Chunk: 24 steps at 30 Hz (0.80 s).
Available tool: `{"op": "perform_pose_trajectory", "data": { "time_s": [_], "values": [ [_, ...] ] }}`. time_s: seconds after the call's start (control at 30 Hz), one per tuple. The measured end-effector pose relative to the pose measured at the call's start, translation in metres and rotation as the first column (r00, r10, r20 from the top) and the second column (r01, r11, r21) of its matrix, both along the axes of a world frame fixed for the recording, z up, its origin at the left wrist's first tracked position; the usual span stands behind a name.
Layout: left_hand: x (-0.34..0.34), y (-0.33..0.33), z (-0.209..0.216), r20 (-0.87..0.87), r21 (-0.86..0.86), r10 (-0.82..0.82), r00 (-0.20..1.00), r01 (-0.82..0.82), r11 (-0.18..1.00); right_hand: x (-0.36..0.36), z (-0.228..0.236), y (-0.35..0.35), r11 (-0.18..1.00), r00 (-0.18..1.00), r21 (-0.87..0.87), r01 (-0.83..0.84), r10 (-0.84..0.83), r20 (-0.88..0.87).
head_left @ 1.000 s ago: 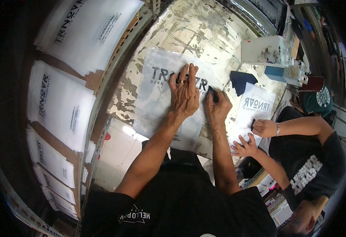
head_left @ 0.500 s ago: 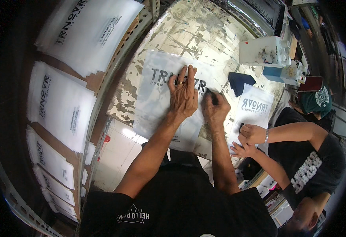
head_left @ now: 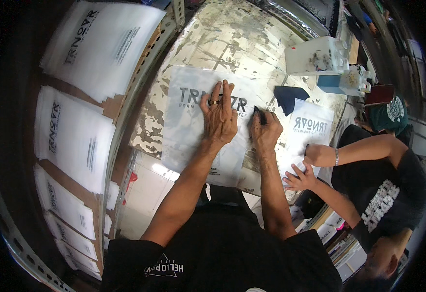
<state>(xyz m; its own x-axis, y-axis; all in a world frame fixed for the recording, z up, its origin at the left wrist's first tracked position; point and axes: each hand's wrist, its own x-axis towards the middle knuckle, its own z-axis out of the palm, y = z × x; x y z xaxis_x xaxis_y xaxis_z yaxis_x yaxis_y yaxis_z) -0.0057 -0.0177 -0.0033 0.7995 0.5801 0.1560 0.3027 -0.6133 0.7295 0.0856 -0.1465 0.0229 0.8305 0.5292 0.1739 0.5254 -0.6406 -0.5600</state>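
Note:
A frosted translucent plastic bag (head_left: 181, 131) with dark lettering lies flat on the worn table (head_left: 217, 36), its lower part reaching over the near edge. My left hand (head_left: 221, 119) presses on it with outstretched fingers, covering the middle of the print; a ring shows on one finger. Just right of the lettering, my right hand (head_left: 267, 130) pinches a small dark cloth (head_left: 259, 116) against the bag. A folded dark blue cloth (head_left: 290, 99) rests farther right. Beside it lies a second printed bag (head_left: 300, 146), under the hands (head_left: 315, 165) of another person.
White plastic jugs (head_left: 315, 56) and a partly blue container (head_left: 342, 82) stand at the back right. At left, a perforated metal rack (head_left: 145, 73) holds stacks of printed bags (head_left: 74, 141) on brown boards. The co-worker (head_left: 373, 180) is close on the right.
The view has shifted slightly. My right hand with the dark cloth sits a little farther from the lettering; my left hand stays on the bag. The co-worker's fingers have shifted on the second bag.

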Motion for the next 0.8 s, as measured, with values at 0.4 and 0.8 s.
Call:
{"op": "perform_pose_trajectory", "data": {
  "time_s": [0.4, 0.8],
  "values": [
    [-0.008, 0.022, 0.004, 0.328, -0.543, 0.181, 0.927, 0.029, 0.839, -0.064, 0.025, -0.065, 0.971, 0.992, 0.232, -0.067, 0.089, -0.084],
    [0.021, 0.095, 0.028, -0.201, 0.205, -0.059, 0.978, 0.101, 0.974, -0.126, 0.073, -0.188, 0.980, 0.982, 0.102, 0.174, -0.165, -0.090]
  ]
}}
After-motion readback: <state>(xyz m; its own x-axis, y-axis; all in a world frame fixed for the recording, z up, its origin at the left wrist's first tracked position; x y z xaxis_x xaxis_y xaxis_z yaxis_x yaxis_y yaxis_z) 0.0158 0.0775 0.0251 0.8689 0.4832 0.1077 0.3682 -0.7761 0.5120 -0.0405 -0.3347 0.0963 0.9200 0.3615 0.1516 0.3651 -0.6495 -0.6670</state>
